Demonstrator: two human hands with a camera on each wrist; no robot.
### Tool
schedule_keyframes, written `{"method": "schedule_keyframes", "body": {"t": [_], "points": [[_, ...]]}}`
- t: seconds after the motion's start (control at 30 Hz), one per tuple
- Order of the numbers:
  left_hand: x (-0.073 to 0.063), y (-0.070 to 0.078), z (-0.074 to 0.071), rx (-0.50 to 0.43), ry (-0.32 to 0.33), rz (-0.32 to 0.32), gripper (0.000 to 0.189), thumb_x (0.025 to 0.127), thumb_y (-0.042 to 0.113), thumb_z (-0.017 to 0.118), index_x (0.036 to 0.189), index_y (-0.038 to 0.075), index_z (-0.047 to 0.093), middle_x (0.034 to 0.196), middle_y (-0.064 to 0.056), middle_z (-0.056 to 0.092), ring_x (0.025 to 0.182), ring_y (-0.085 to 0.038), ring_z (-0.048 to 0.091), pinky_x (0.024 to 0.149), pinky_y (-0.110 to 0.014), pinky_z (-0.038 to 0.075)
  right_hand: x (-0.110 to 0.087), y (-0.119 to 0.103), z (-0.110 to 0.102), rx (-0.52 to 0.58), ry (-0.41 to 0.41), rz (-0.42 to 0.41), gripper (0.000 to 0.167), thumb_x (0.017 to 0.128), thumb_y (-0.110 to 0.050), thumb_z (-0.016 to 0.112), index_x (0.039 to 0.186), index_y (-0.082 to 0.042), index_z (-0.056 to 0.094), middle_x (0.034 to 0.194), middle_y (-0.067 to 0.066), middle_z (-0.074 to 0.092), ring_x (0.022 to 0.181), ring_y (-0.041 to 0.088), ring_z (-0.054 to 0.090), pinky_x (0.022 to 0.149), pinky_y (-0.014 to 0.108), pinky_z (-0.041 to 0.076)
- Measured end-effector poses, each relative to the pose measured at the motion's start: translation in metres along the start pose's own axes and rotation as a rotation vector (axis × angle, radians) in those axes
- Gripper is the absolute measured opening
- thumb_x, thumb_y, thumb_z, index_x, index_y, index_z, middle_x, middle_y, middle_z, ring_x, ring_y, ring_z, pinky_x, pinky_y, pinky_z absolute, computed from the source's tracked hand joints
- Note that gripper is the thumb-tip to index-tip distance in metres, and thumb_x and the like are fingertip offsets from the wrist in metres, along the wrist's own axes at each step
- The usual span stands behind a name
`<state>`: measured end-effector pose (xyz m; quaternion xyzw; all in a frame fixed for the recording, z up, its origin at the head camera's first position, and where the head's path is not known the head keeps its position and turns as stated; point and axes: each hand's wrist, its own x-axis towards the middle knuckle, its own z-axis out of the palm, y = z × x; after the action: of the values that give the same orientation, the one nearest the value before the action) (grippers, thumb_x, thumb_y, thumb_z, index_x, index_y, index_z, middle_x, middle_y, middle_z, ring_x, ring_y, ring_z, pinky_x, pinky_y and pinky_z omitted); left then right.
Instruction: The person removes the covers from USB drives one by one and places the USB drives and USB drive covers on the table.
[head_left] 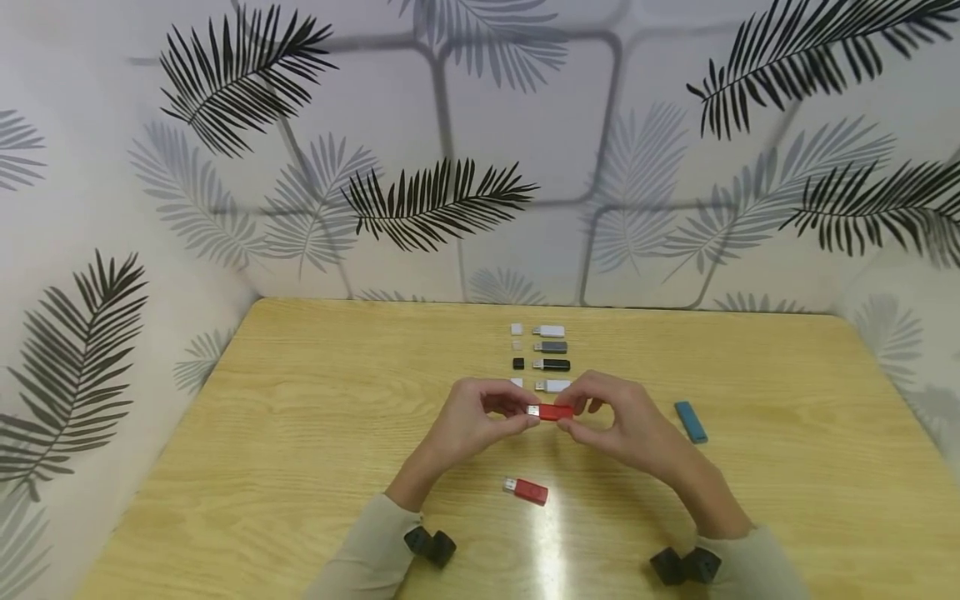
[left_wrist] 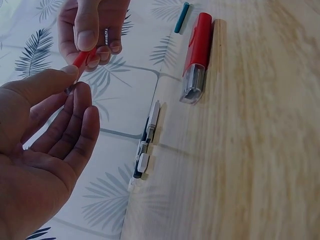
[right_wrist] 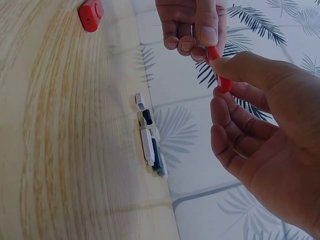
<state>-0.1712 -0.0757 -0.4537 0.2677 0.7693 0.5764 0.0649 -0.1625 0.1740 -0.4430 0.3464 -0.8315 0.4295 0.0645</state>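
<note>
Left hand (head_left: 483, 415) and right hand (head_left: 618, 421) pinch a red drive (head_left: 555, 412); four uncapped drives (head_left: 553, 347) beyond seem finished, rightward blue drive (head_left: 691, 422) pending.

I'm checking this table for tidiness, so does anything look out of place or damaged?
No damage is visible. The blue stick lies askew, right of the neatly lined-up USB sticks, and a loose red stick lies slanted nearer the person.

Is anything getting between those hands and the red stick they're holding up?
Nothing visible: the left hand pinches the red stick near its metal end, the right hand near the other. The second red stick lies apart on the table.
</note>
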Motion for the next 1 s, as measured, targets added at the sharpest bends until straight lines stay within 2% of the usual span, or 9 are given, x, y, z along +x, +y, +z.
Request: {"method": "schedule_keyframes", "body": {"t": [0.37,0.53,0.67,1.0], "points": [[0.0014,0.0018,0.0003,-0.013,-0.009,-0.004,0.014,0.089,0.004,0.078,0.103,0.007,0.079,0.09,0.001,0.074,0.08,-0.013,0.069,0.077,-0.045,0.06,-0.0013,-0.0009,-0.0039,0.014,-0.004,-0.017,0.02,0.087,-0.004,0.082,0.1,-0.016,0.074,0.094,-0.01,0.07,0.081,0.011,0.065,0.072,0.036,0.058],[0.0013,0.003,-0.0009,0.008,-0.015,-0.018,0.013,0.089,0.007,0.08,0.102,0.007,0.079,0.09,0.001,0.075,0.079,-0.012,0.07,0.076,-0.043,0.06,-0.0009,-0.0009,-0.0032,0.019,-0.01,-0.015,0.019,0.087,-0.005,0.082,0.1,-0.017,0.074,0.093,-0.011,0.07,0.081,0.009,0.064,0.072,0.032,0.056],[0.0019,0.0043,-0.0017,0.016,-0.019,-0.038,0.011,0.089,0.008,0.081,0.1,0.007,0.08,0.088,0.003,0.075,0.077,-0.012,0.069,0.075,-0.042,0.06,-0.0005,-0.0004,-0.0029,0.023,-0.018,-0.02,0.019,0.088,-0.004,0.081,0.1,-0.016,0.074,0.093,-0.01,0.07,0.081,0.01,0.064,0.071,0.033,0.056],[0.0019,0.0058,-0.0059,0.009,-0.021,-0.017,0.015,0.087,0.008,0.082,0.101,0.003,0.079,0.088,0.001,0.075,0.077,-0.013,0.069,0.076,-0.044,0.06,-0.0006,-0.0006,-0.0055,0.019,-0.011,-0.028,0.021,0.087,-0.004,0.082,0.1,-0.018,0.074,0.093,-0.012,0.069,0.081,0.013,0.065,0.071,0.036,0.057]]}}
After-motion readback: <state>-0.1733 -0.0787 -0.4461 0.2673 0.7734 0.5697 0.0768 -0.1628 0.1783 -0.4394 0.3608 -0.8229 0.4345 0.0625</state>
